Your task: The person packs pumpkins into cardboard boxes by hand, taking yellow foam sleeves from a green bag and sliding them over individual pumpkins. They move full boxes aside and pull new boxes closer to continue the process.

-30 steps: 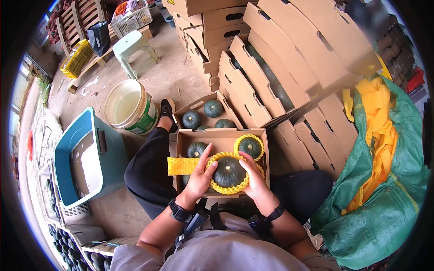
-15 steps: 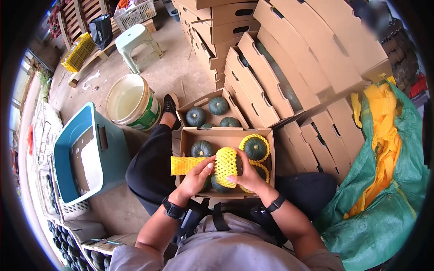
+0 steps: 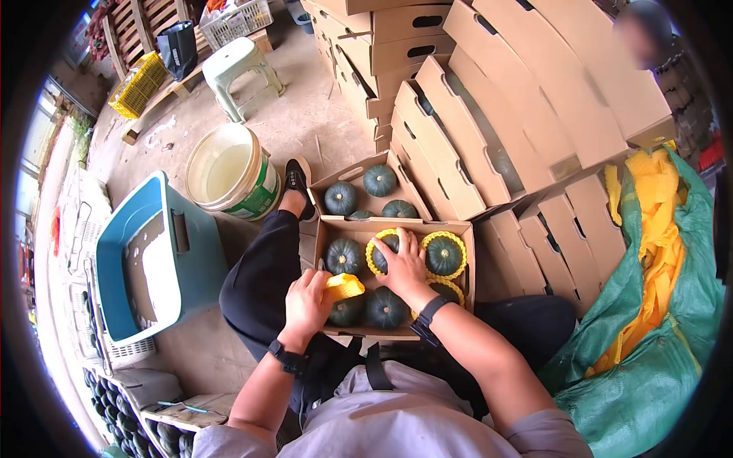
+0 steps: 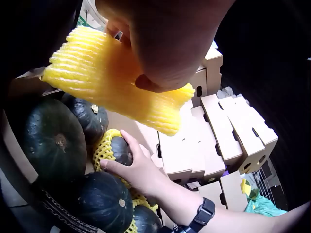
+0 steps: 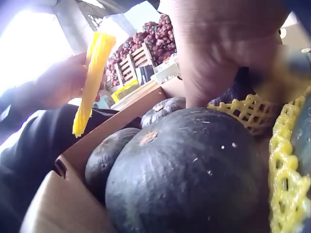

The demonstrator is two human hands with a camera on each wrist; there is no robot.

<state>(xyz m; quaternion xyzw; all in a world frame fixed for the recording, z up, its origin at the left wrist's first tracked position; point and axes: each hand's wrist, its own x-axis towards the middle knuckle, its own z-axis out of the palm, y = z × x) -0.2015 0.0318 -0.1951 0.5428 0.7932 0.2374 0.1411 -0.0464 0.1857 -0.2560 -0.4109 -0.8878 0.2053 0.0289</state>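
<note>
My left hand (image 3: 308, 307) grips a flattened yellow foam net sleeve (image 3: 346, 288) above the front left of an open cardboard box (image 3: 467, 271). In the box, my right hand (image 3: 408, 269) holds a dark green squash (image 3: 379, 258) wearing a yellow foam net, thumb on one side and fingers on the other. The left wrist view shows this grip on the netted squash (image 4: 121, 150). Right of it sits another netted squash (image 3: 443, 255), with one more below, partly under the right forearm. Bare squashes stand at the left and front, including a large one (image 5: 182, 170).
A second box with several squashes (image 3: 379, 181) adjoins behind. Stacked cartons (image 3: 527, 122) rise at the right, beside a green sack (image 3: 649, 343) of yellow nets (image 3: 653, 229). To the left are a white bucket (image 3: 229, 172), a blue tub (image 3: 191, 267) and a stool (image 3: 233, 65).
The netted squash, held between both hands before, has gone down into the box's back middle under the right hand. The left hand has drawn back left, lifting the flat net sleeve.
</note>
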